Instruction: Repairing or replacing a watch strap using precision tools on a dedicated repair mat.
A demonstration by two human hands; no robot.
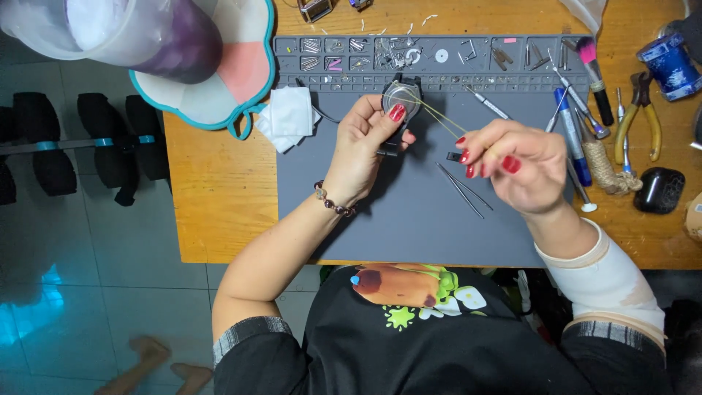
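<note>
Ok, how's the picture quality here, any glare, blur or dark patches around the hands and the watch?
Head view: even light on the grey mat, soft shadows under the left hand and right hand; a small glint on the watch face; the plastic cup at top left is close and blurred; the floor at left is dim with a blue glow; the edges bow slightly.

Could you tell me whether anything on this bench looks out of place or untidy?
Mostly orderly. The oddities: small pale scraps litter the wooden table beyond the grey mat, and a crumpled white cloth hangs over the mat's left edge.
</note>
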